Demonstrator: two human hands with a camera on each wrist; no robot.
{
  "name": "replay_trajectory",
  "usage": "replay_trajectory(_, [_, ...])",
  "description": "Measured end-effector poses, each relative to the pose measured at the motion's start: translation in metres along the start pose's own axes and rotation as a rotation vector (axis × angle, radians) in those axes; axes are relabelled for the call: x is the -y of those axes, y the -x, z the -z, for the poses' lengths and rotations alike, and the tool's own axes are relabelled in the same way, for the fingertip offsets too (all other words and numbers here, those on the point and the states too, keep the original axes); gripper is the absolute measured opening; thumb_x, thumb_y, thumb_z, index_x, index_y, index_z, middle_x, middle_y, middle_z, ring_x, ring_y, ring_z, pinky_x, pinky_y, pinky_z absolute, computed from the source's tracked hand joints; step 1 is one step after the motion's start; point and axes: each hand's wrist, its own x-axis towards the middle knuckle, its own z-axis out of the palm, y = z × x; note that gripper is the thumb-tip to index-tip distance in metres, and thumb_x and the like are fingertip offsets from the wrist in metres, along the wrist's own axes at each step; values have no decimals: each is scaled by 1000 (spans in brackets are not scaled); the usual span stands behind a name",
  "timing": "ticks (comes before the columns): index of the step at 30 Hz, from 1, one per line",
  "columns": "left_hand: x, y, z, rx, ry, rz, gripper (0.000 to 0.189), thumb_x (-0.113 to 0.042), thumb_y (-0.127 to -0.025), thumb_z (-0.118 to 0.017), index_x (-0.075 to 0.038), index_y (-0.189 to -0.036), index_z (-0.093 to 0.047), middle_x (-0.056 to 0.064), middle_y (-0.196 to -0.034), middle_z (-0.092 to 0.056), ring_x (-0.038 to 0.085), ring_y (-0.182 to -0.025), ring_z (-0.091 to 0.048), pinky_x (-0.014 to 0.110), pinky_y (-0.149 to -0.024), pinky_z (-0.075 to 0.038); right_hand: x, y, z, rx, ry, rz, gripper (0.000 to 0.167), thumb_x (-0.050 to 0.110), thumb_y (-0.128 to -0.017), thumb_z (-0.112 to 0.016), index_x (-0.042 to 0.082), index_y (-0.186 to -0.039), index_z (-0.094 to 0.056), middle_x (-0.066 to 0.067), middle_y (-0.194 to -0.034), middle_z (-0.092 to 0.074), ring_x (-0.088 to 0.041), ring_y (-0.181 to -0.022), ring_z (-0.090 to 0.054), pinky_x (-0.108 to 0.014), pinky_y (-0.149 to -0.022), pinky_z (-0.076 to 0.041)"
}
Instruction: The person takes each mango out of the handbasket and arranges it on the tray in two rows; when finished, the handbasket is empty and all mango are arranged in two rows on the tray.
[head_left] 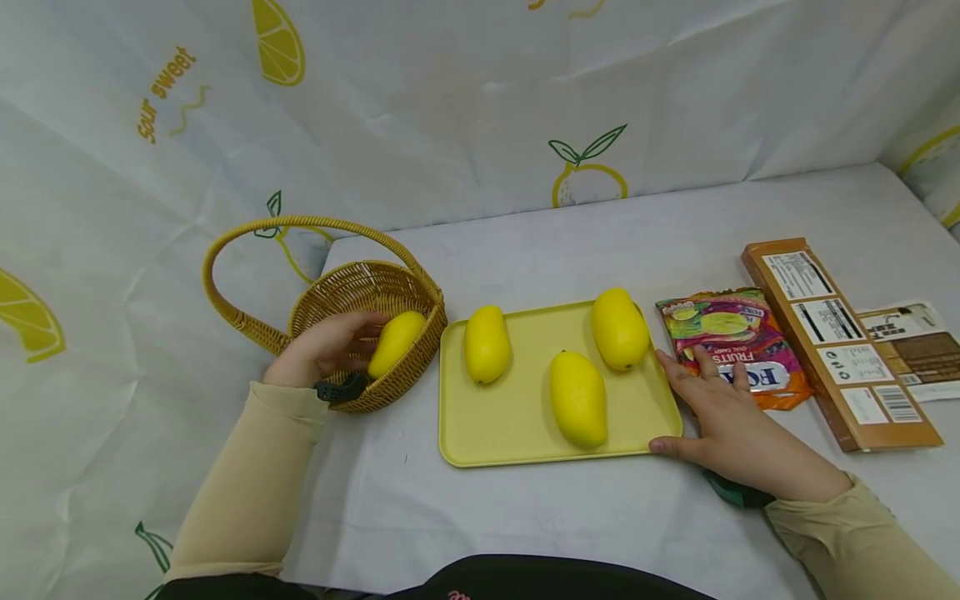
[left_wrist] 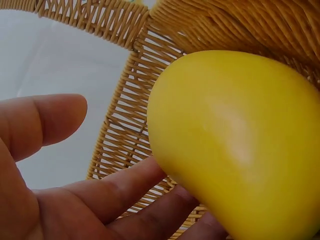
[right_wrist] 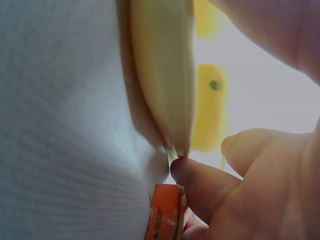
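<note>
In the head view, my left hand (head_left: 327, 346) reaches into a wicker basket (head_left: 367, 287). A yellow mango (head_left: 397, 343) lies inside, against its right wall. In the left wrist view, the fingers (left_wrist: 115, 192) lie along the lower side of this mango (left_wrist: 235, 135), while the thumb (left_wrist: 60, 117) stands apart from it. My right hand (head_left: 731, 425) rests with spread fingers at the right edge of a pale yellow tray (head_left: 495, 429), the thumb near its front corner. Three more mangoes lie on the tray: one left (head_left: 487, 344), one front centre (head_left: 578, 400), one back right (head_left: 620, 329).
An orange and purple candy bag (head_left: 731, 333) lies right of the tray, partly under my right fingers. Beyond it are a long brown box (head_left: 840, 346) and a brown and white packet (head_left: 918, 350). The basket's tall handle (head_left: 315, 221) arches above my left hand.
</note>
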Motion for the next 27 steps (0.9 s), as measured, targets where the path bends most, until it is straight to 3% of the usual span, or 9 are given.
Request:
replay_trajectory(4, [1, -2, 0, 28, -9, -2, 61, -38, -118, -46, -5, -169, -42, 23, -168, -44, 38, -142, -54, 37, -98, -59, 0, 0, 0, 2, -1, -1, 124, 55, -89, -89, 7, -177, -17, -41, -171, -30, -64, -164, 3, -80, -121, 21])
replay_trajectory(10, [2, -4, 1, 92, -82, -34, 62, -31, -116, -54, -4, -170, -39, 18, -152, -54, 28, -127, -60, 38, -96, -57, 0, 0, 0, -2, 2, -1, 124, 55, -88, -90, 5, -177, -19, -41, -170, -31, -63, -164, 4, -81, -121, 21])
replay_trajectory(14, [4, -5, 2, 133, -168, -85, 73, -17, -109, -65, -4, -173, -31, 25, -161, -47, 21, -117, -62, 34, -93, -59, 0, -1, 0, 1, -1, -2, 124, 55, -88, -90, 6, -177, -18, -41, -171, -30, -63, -164, 4, -80, -121, 22])
replay_trajectory(19, [5, -6, 2, 118, -223, -141, 77, -9, -102, -71, -1, -169, -35, 30, -163, -44, 20, -106, -63, 30, -86, -60, -1, -1, 0, 2, 0, -2, 124, 54, -88, -90, 8, -177, -17, -40, -171, -30, -63, -164, 5, -80, -121, 22])
replay_trajectory(27, [0, 2, 0, 31, -241, -174, 78, -12, -100, -75, -5, -168, -37, 27, -165, -41, 26, -115, -63, 27, -89, -59, 0, -1, 0, 2, -1, -1, 124, 54, -88, -90, 8, -177, -17, -39, -172, -30, -63, -164, 5, -79, -121, 25])
